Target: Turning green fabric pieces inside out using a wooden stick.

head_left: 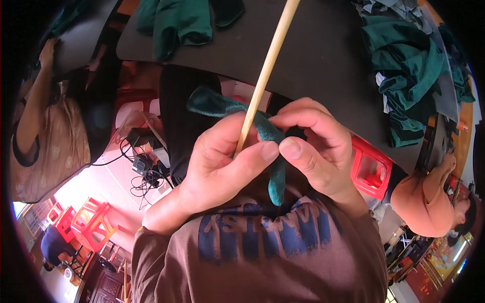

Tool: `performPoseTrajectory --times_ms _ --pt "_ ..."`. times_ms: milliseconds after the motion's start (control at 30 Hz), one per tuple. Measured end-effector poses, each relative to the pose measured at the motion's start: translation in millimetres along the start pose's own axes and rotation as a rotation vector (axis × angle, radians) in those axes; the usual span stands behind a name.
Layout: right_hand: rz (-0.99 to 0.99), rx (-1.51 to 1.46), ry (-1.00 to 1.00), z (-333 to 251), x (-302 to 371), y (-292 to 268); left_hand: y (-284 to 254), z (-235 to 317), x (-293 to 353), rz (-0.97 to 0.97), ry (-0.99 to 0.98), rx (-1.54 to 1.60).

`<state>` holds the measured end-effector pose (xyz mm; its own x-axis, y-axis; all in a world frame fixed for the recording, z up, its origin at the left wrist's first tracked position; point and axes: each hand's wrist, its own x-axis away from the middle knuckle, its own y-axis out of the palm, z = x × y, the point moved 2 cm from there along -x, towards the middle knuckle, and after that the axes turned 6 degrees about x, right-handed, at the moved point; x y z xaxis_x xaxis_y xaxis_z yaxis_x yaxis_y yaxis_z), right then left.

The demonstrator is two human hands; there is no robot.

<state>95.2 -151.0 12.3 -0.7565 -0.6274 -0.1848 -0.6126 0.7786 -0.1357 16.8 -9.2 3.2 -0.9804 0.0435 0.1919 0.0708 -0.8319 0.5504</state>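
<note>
The left hand (222, 161) is pinching a thin wooden stick (265, 70) together with a narrow strip of dark teal fabric (262, 129), its fingers (252, 154) closed around both just where the stick is entering the cloth. The right hand (316, 146) is pressing in from the other side, its fingers (298, 149) closed on the same strip, thumb tip touching the left thumb. The stick is slanting up and away from the fingers toward the top edge of the view, crossing above a dark grey tabletop (313, 55). One end of the strip is curling out to the left of the fingers, the other is hanging down below them against the person's brown printed shirt (262, 252). Beyond the fingers, a folded pile of green fabric (177, 22) is lying at the far left of the tabletop, and a larger heap of teal and grey fabric pieces (409, 65) is spreading at its right end. A red plastic stool (371, 169) is standing just right of the right hand, under the tabletop's edge. Further right, another person in an orange top (424, 202) is sitting; at the far left a second person in a patterned beige garment (45, 146) is reaching upward. Below left, black cables (144, 171) are lying on a pale floor beside more red stools (88, 219).
</note>
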Motion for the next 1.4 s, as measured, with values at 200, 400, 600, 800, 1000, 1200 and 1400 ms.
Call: performPoseTrajectory --times_ms 200,400,600,800,1000,1200,1400 --pt "-0.035 -0.012 0.019 -2.1 1.7 1.1 2.6 12.3 3.4 0.029 -0.08 0.13" --pt "-0.029 0.021 0.091 -4.5 5.5 2.7 -2.3 11.9 1.6 0.03 -0.013 -0.136" --pt "-0.076 0.184 0.039 -6.9 4.0 1.4 -4.5 6.2 1.9 0.051 0.084 -0.358" --pt "-0.104 0.232 -0.007 -10.0 1.9 0.7 -5.2 5.6 3.1 0.066 0.099 -0.373" --pt "-0.121 0.297 -0.046 -8.3 1.4 0.6 -5.1 6.3 3.9 0.058 0.068 -0.392" --pt "-0.105 0.332 -0.076 -8.3 2.7 1.7 -6.0 5.5 3.3 0.027 0.03 -0.377" --pt "-0.085 0.295 -0.158 -7.9 1.2 3.3 -6.6 2.7 4.4 0.053 -0.138 0.025"
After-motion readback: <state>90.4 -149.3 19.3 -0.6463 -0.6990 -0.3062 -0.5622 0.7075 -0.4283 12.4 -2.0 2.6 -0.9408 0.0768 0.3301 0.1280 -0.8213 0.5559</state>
